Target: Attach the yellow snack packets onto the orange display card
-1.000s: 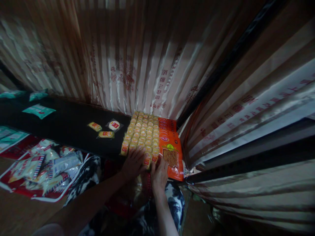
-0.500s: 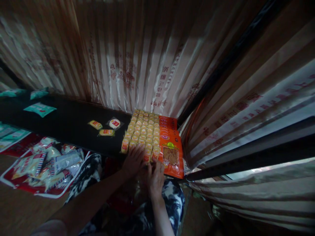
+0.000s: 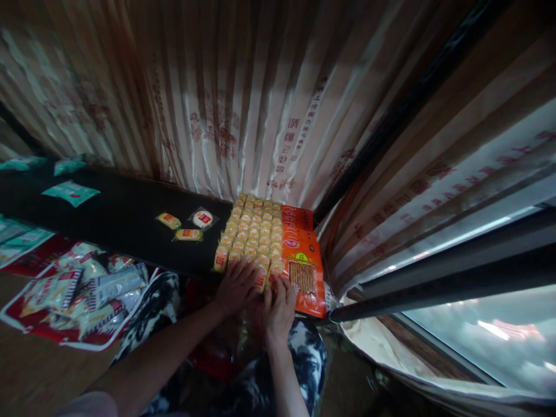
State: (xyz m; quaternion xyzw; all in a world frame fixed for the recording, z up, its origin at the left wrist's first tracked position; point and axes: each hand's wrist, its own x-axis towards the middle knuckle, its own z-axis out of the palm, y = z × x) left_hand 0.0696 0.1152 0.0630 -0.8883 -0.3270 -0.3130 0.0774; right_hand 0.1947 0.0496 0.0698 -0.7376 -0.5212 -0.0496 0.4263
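Observation:
Small yellow wrapped snack cakes (image 3: 252,226) stand in tight rows on a black tabletop (image 3: 125,202). My left hand (image 3: 238,284) lies over the front row, its fingers apart and touching the wrappers. At the front right corner of the block, my right hand (image 3: 280,301) rests with bent, parted fingers against the end packs; its fingertips partly cover them. Bordering the rows on the right is a flat orange snack bag (image 3: 303,266) with a clear window. To the left lie two loose yellow snack packs (image 3: 168,220) and a round white wrapped one (image 3: 202,218).
A red basket (image 3: 65,343) of wrapped snacks stands below the table at left. Teal packets (image 3: 72,193) lie at the table's far left. Pleated curtains (image 3: 243,104) hang behind and to the right, with dark rails (image 3: 391,289) by a window (image 3: 490,330).
My right hand has shifted slightly right, its fingers now more over the end packs. My left hand barely moved. The right curtain has swung aside, baring more window.

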